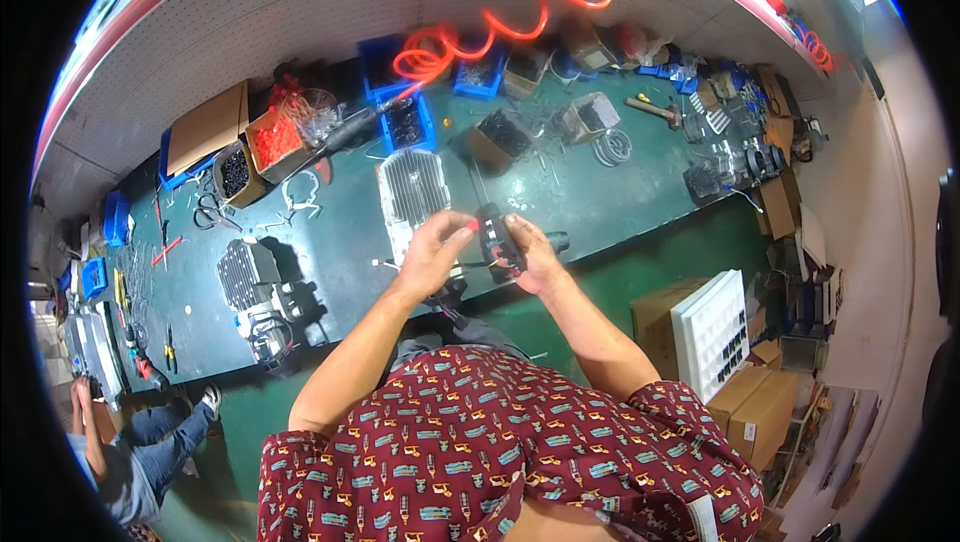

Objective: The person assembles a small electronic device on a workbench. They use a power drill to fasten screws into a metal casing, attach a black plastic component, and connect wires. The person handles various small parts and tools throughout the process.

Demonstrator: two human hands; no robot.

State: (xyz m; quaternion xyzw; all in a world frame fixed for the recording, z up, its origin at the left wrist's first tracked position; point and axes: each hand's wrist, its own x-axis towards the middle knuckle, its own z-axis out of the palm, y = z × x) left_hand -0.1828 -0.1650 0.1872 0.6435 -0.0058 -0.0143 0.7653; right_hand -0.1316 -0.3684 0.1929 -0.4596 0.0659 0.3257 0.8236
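My right hand [537, 256] grips a black device [494, 229] with a long shape and small parts on its face, just in front of the bench edge. Against its left side, my left hand [438, 249] has thumb and fingertips pinched around a small red piece [472, 226]. Whether that piece is attached to the device I cannot tell. Behind my left hand lies a silver finned metal housing [413, 192] on the green bench [345, 242]. Dark parts and a white connector show beside my left wrist, partly hidden by it.
A second finned unit [250, 277] sits to the left. Along the back stand a box of red parts [277, 140], blue bins [405, 123] and an open carton [500, 138]. An orange coiled hose [545, 2] hangs overhead. A hammer [652, 110] lies right; another person [120, 452] sits lower left.
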